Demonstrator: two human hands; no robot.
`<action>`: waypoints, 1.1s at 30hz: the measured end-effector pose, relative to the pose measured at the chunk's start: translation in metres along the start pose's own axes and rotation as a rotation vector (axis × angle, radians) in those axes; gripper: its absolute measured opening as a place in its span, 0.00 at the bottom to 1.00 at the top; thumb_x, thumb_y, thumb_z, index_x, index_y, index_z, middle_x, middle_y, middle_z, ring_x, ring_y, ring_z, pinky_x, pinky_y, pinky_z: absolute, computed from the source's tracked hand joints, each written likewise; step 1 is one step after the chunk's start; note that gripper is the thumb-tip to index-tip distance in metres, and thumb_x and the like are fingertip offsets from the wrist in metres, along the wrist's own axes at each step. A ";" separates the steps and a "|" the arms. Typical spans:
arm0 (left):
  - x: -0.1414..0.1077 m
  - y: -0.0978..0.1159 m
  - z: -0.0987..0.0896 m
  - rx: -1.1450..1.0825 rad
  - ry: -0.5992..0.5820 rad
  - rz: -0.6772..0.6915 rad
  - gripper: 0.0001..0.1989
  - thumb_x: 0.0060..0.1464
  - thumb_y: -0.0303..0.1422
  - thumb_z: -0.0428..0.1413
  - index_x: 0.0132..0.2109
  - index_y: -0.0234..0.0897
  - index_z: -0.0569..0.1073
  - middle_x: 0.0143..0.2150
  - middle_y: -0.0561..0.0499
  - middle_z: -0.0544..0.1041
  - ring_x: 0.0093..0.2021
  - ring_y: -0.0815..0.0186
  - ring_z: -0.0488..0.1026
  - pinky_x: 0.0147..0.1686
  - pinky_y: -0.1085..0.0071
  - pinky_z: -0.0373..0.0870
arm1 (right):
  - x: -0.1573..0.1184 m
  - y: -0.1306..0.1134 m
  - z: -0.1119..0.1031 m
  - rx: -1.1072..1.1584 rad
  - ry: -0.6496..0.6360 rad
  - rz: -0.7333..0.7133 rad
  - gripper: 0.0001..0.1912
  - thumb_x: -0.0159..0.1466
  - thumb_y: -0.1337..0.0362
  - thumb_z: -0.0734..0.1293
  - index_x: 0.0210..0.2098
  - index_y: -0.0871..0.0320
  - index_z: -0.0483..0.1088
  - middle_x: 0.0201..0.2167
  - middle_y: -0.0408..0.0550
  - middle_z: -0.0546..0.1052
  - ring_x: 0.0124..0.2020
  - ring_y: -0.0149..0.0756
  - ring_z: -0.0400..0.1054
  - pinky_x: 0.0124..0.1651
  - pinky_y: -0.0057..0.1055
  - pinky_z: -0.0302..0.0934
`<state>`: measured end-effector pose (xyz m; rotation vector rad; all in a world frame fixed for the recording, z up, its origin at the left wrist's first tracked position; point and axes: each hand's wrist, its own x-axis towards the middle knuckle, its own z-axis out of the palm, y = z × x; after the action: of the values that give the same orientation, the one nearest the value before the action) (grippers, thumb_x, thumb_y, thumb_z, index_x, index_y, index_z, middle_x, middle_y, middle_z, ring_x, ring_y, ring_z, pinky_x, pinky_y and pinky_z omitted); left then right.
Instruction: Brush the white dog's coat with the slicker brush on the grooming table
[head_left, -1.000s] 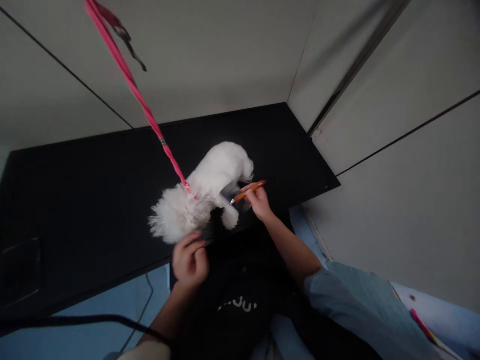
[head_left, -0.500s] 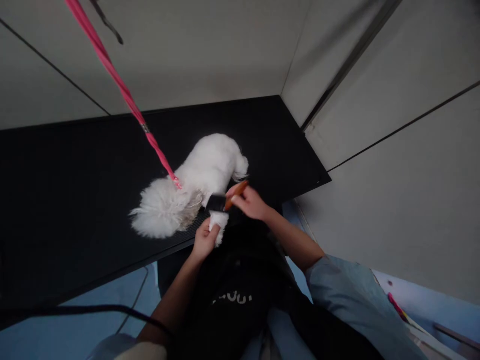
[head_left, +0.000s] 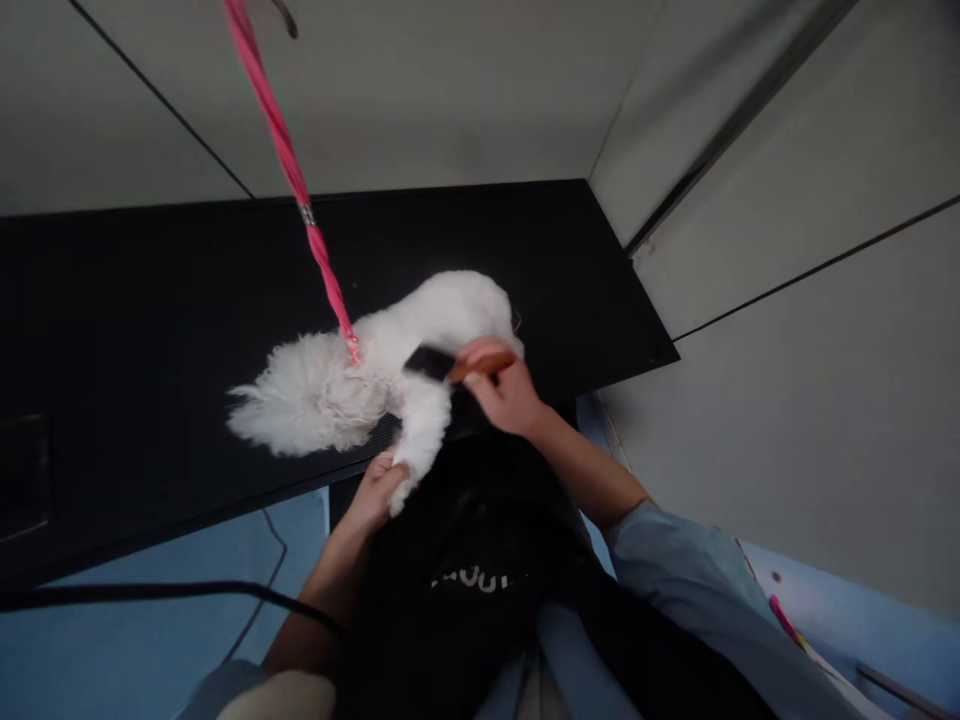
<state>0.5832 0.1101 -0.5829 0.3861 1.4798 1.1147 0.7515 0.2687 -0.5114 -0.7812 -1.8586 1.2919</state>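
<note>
A fluffy white dog (head_left: 442, 310) is on the black table, its head toward the left. One of its front legs (head_left: 424, 425) stretches out over the table's near edge. My left hand (head_left: 380, 487) is closed round the lower end of that leg. In my right hand (head_left: 504, 385) is the wooden handle of a brush (head_left: 431, 362), whose dark, blurred head lies against the fur at the top of the leg. A pink leash (head_left: 281, 140) runs down to the dog's neck.
The black table (head_left: 165, 290) extends to the left and meets grey wall panels (head_left: 465, 90) behind. A black cable (head_left: 172, 590) crosses the lower left, above a blue floor. My black apron (head_left: 480, 520) touches the near side.
My left hand has moved left and slightly down with the leg, which now shows more of its length. The brush has risen from near the paw to the upper leg. The dog's head has shifted left.
</note>
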 end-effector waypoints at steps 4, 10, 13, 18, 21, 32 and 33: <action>0.000 -0.004 -0.008 -0.050 -0.011 -0.026 0.16 0.30 0.39 0.61 0.29 0.38 0.69 0.16 0.58 0.66 0.14 0.74 0.57 0.16 0.76 0.53 | -0.002 -0.001 0.005 -0.003 -0.120 -0.003 0.07 0.64 0.59 0.66 0.39 0.54 0.68 0.46 0.50 0.77 0.50 0.42 0.72 0.58 0.42 0.66; 0.004 -0.014 -0.019 -0.146 -0.072 -0.055 0.18 0.30 0.41 0.63 0.28 0.39 0.66 0.14 0.59 0.61 0.13 0.75 0.53 0.14 0.76 0.50 | -0.003 -0.001 0.010 0.017 -0.220 -0.062 0.05 0.64 0.60 0.66 0.38 0.53 0.68 0.44 0.49 0.77 0.48 0.40 0.73 0.57 0.40 0.66; 0.007 -0.019 -0.022 -0.217 -0.118 -0.057 0.19 0.31 0.41 0.65 0.27 0.38 0.66 0.14 0.60 0.59 0.13 0.75 0.53 0.15 0.76 0.50 | -0.002 0.002 0.013 -0.046 -0.027 -0.019 0.04 0.65 0.61 0.64 0.39 0.54 0.67 0.45 0.50 0.76 0.49 0.40 0.73 0.58 0.40 0.66; 0.010 -0.030 -0.027 -0.344 -0.205 -0.071 0.19 0.35 0.36 0.68 0.29 0.37 0.66 0.15 0.60 0.60 0.15 0.75 0.54 0.17 0.76 0.50 | 0.008 0.002 0.012 -0.108 -0.251 -0.164 0.04 0.65 0.62 0.66 0.39 0.54 0.67 0.42 0.49 0.78 0.45 0.38 0.74 0.54 0.37 0.68; 0.012 -0.037 -0.030 -0.355 -0.226 -0.082 0.18 0.38 0.36 0.68 0.30 0.37 0.66 0.16 0.61 0.59 0.15 0.75 0.55 0.17 0.76 0.49 | 0.016 -0.001 0.009 -0.141 -0.106 -0.136 0.05 0.65 0.62 0.65 0.40 0.54 0.67 0.43 0.50 0.77 0.46 0.40 0.74 0.54 0.39 0.68; 0.017 -0.042 -0.036 -0.472 -0.428 -0.097 0.18 0.41 0.35 0.69 0.25 0.35 0.66 0.15 0.59 0.56 0.15 0.76 0.49 0.16 0.76 0.48 | 0.005 -0.003 0.012 -0.181 0.108 -0.217 0.04 0.67 0.62 0.65 0.40 0.54 0.66 0.47 0.53 0.77 0.51 0.42 0.73 0.57 0.44 0.67; 0.018 -0.043 -0.037 -0.494 -0.475 -0.101 0.18 0.43 0.36 0.69 0.26 0.35 0.66 0.15 0.59 0.55 0.15 0.77 0.48 0.16 0.77 0.49 | 0.003 -0.003 0.012 -0.169 0.035 -0.249 0.04 0.66 0.62 0.65 0.40 0.53 0.67 0.46 0.52 0.77 0.51 0.42 0.73 0.57 0.44 0.68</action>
<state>0.5604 0.0876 -0.6326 0.2049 0.7682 1.1651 0.7393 0.2642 -0.5109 -0.6293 -1.9845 0.9701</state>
